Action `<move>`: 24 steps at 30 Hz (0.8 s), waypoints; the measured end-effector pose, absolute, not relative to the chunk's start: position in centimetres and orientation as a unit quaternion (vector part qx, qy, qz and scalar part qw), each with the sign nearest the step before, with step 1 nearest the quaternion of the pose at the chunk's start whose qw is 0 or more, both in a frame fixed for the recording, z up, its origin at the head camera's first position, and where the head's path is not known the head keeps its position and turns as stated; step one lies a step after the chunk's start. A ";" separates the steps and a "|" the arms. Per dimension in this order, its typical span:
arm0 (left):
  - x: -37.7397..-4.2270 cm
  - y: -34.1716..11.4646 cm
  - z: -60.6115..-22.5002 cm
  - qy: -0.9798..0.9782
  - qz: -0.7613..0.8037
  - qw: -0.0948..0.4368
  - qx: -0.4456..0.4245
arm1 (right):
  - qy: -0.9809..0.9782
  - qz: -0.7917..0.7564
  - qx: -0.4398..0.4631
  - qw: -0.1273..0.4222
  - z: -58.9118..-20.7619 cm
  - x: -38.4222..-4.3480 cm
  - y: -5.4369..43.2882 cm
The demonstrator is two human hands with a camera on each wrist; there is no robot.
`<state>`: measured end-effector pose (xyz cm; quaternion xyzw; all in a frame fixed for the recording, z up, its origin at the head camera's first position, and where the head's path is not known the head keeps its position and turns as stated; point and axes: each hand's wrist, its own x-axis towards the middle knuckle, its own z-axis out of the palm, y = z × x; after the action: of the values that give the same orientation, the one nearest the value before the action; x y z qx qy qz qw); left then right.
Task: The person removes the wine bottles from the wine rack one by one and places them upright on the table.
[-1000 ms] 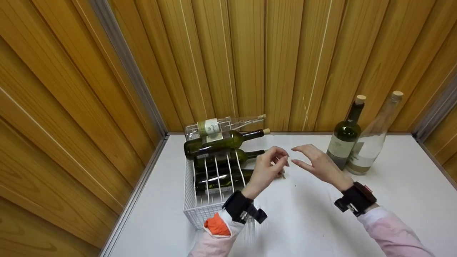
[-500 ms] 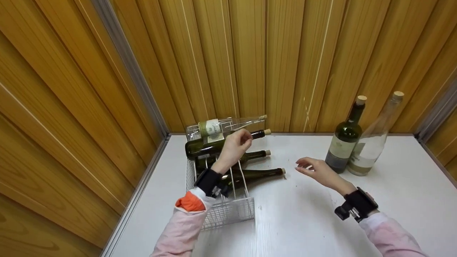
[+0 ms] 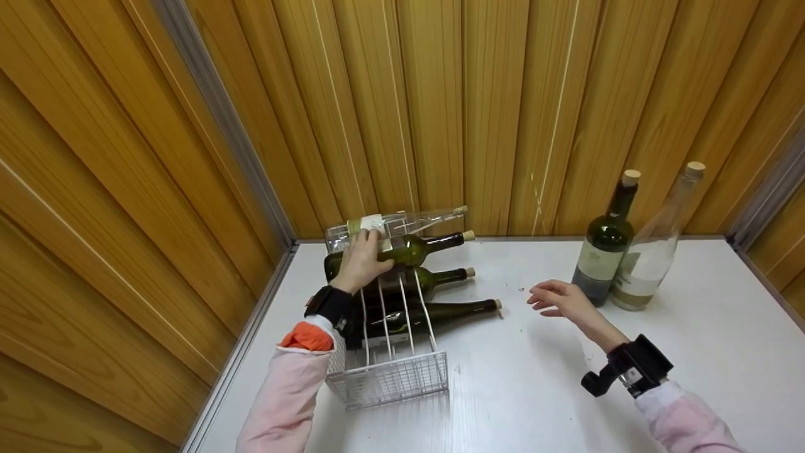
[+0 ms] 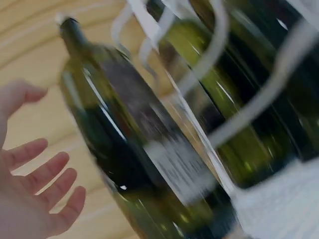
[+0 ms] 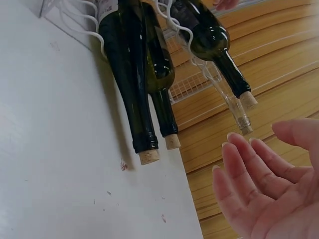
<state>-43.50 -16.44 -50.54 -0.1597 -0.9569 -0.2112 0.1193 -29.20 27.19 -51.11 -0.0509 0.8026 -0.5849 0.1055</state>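
A white wire rack point(image 3: 396, 379) holds several corked bottles lying on their sides. My left hand point(image 3: 361, 263) is over the upper green wine bottle point(image 3: 412, 251), its fingers spread toward the clear bottle point(image 3: 420, 220) behind. In the left wrist view, that hand's fingers point(image 4: 55, 172) are extended beside the green bottle, with a gap between. Lower in the rack lie two more green bottles, one in the middle point(image 3: 449, 275) and one in front point(image 3: 456, 309). My right hand point(image 3: 563, 303) hovers right of the rack with loosely bent fingers, holding nothing.
At the back right, a green bottle point(image 3: 604, 258) and a clear bottle point(image 3: 644, 267) stand upright side by side, both corked. Wood-patterned panels point(image 3: 503, 113) enclose the white table point(image 3: 522, 390) behind and at the sides.
My left hand has moved left and back, from in front of the bottle necks to over the upper green bottle's body. My right hand has dropped slightly, its fingers bending more.
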 end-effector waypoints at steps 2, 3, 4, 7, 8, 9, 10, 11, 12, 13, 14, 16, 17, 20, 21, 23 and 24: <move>-42.4 -16.8 -49.4 -0.964 -0.208 0.085 -0.143 | 0.792 -0.599 -0.043 0.112 -51.2 -29.2 27.3; -41.8 -16.9 -48.8 -0.967 -0.206 0.068 -0.135 | 0.787 -0.605 -0.040 0.115 -51.3 -29.2 27.4; -41.2 -17.0 -48.2 -0.970 -0.200 0.054 -0.129 | 0.781 -0.612 -0.037 0.117 -51.3 -29.2 27.5; -39.3 -16.6 -46.4 -0.978 -0.173 0.030 -0.116 | 0.767 -0.630 -0.033 0.121 -51.3 -29.2 27.7; -39.0 -16.5 -46.1 -0.981 -0.159 0.027 -0.112 | 0.759 -0.639 -0.029 0.121 -51.3 -29.2 27.7; -38.7 -16.3 -45.8 -0.983 -0.143 0.023 -0.111 | 0.751 -0.649 -0.026 0.121 -51.3 -29.3 27.7; -38.5 -16.1 -45.6 -0.985 -0.127 0.019 -0.111 | 0.743 -0.658 -0.023 0.121 -51.3 -29.3 27.8; -38.4 -16.0 -45.5 -0.987 -0.111 0.015 -0.111 | 0.736 -0.665 -0.018 0.122 -51.3 -29.4 27.8; -38.5 -15.7 -45.4 -0.988 -0.099 0.011 -0.114 | 0.731 -0.671 -0.013 0.122 -51.3 -29.3 27.9; -38.7 -15.6 -45.5 -0.989 -0.090 0.009 -0.118 | 0.727 -0.675 -0.011 0.123 -51.2 -29.3 27.9; -38.8 -15.5 -45.6 -0.989 -0.082 0.007 -0.123 | 0.723 -0.680 -0.006 0.124 -51.2 -29.3 28.0; -39.1 -15.4 -45.6 -0.988 -0.071 0.005 -0.134 | 0.716 -0.686 0.002 0.127 -51.2 -29.2 28.1; -39.2 -15.3 -45.7 -0.988 -0.064 0.007 -0.140 | 0.713 -0.689 0.006 0.127 -51.2 -29.2 28.1; -39.5 -15.3 -45.9 -0.988 -0.046 0.015 -0.149 | 0.700 -0.703 0.013 0.124 -51.1 -29.1 28.2; -39.6 -15.3 -45.9 -0.987 -0.043 0.018 -0.151 | 0.696 -0.707 0.012 0.123 -51.1 -29.1 28.3; -39.7 -15.2 -45.9 -0.987 -0.041 0.023 -0.151 | 0.685 -0.719 0.011 0.122 -51.0 -29.1 28.6; -39.8 -15.1 -45.9 -0.987 -0.042 0.026 -0.151 | 0.676 -0.727 0.011 0.123 -51.0 -29.1 28.8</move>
<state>-39.78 -15.15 -45.94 -0.1510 -0.9873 -0.0417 0.0260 -29.14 28.84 -51.00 0.0112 0.6758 -0.7267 0.1230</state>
